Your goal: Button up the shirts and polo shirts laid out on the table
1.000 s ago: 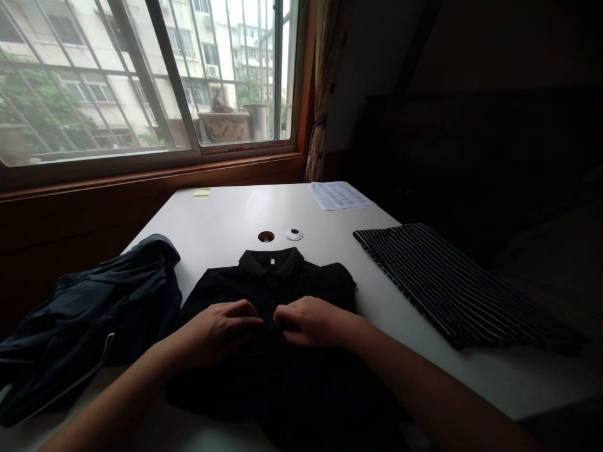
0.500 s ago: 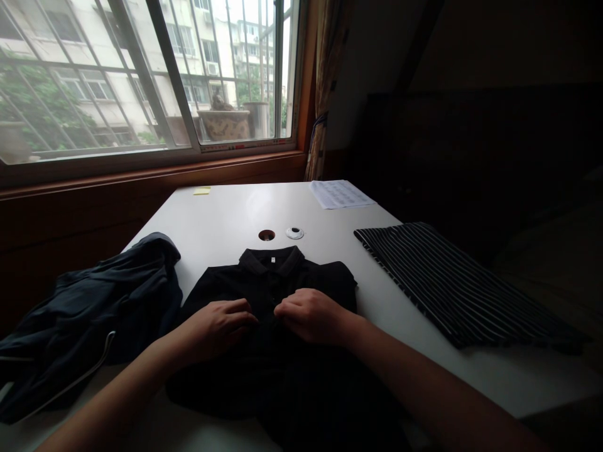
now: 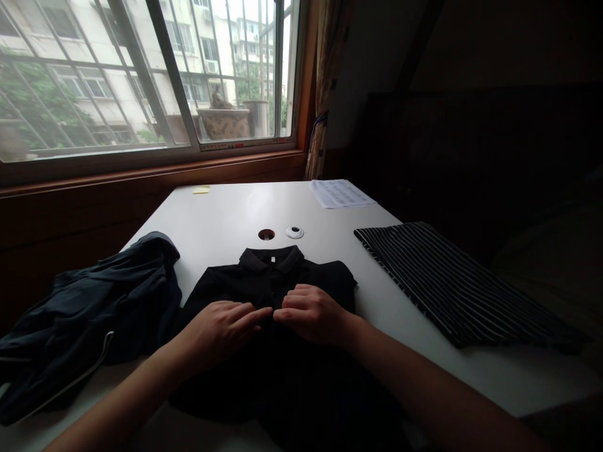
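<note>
While the black polo shirt (image 3: 282, 295) lies flat on the worktop (image 3: 226, 220), your left hand (image 3: 221, 329) rests fingers-extended on it, right hand (image 3: 311, 314) curled pinching its placket.

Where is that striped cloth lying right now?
The striped cloth lies flat on the right side of the white table, apart from the black polo shirt and nearer than the paper sheet.

Both forearms look bare to the frame's edge, apparently sleeveless.
</note>
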### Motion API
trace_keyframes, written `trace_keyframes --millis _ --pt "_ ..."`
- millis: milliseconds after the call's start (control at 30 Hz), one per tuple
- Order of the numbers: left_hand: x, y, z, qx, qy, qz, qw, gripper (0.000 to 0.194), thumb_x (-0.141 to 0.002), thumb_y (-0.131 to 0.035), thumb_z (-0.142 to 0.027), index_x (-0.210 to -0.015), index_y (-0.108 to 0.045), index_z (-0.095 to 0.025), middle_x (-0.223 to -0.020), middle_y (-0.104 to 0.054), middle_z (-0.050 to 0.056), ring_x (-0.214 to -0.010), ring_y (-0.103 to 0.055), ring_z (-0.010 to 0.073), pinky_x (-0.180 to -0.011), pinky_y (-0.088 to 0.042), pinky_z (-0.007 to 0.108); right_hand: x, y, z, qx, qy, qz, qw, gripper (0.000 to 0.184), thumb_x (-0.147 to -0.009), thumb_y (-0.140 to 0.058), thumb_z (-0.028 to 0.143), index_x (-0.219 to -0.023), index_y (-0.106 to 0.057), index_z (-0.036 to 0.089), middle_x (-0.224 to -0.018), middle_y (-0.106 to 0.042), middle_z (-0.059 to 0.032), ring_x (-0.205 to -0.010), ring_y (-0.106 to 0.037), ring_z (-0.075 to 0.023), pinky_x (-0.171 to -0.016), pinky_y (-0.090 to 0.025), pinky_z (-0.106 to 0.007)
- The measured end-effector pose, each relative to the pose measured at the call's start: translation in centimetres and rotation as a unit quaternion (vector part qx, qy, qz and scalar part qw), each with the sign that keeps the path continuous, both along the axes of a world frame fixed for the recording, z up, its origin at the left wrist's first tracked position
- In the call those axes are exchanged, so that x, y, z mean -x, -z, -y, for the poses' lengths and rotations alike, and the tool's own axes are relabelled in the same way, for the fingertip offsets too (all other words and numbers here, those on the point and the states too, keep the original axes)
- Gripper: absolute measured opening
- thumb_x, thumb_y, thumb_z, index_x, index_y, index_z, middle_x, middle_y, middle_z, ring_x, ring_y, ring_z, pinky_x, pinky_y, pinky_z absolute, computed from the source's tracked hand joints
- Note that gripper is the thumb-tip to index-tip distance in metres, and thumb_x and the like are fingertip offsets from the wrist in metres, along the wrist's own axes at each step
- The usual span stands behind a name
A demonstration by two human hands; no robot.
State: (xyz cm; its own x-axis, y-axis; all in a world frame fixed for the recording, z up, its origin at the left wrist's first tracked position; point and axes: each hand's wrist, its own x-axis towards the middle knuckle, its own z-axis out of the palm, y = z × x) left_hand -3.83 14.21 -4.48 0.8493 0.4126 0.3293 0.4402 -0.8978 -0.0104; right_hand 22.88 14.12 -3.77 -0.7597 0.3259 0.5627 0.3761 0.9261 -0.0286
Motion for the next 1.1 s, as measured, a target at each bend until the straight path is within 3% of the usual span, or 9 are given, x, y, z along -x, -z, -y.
trace_keyframes --millis 233,500,1100 --pt "-0.8 -0.1 0.5 -0.062 0.013 0.052 0.997 0.023 -0.101 -0.047 -0.024 -0.118 -0.062 -0.018 -0.090 -0.067 0.005 -0.075 -0.066 0.0155 -0.069 -0.056 0.029 0.1 0.0 0.1 -0.005 -0.014 -0.018 1.000 0.012 -0.098 -0.053 0.018 -0.095 -0.064 0.019 -0.073 -0.060 0.0005 -0.068 -0.052 -0.0128 -0.065 -0.035 -0.030" --pt "-0.4 0.3 0.4 -0.116 0.019 0.054 0.992 0.022 -0.099 -0.048 -0.022 -0.116 -0.061 -0.016 -0.086 -0.067 0.005 -0.066 -0.063 0.0148 -0.060 -0.053 0.029 0.1 -0.2 0.3 -0.007 -0.013 -0.022 1.000 0.011 -0.098 -0.053 0.019 -0.098 -0.065 0.019 -0.074 -0.061 0.0004 -0.069 -0.054 -0.0128 -0.066 -0.037 -0.030" --pt "0.8 0.9 -0.2 -0.109 0.008 0.094 0.990 0.020 -0.095 -0.056 -0.020 -0.114 -0.062 -0.016 -0.085 -0.068 0.003 -0.067 -0.065 0.0153 -0.059 -0.051 0.029 -0.9 0.5 -0.3 0.004 0.016 -0.054 0.998 0.010 -0.097 -0.056 0.022 -0.098 -0.065 0.019 -0.077 -0.063 -0.0010 -0.068 -0.056 -0.0129 -0.067 -0.040 -0.030"
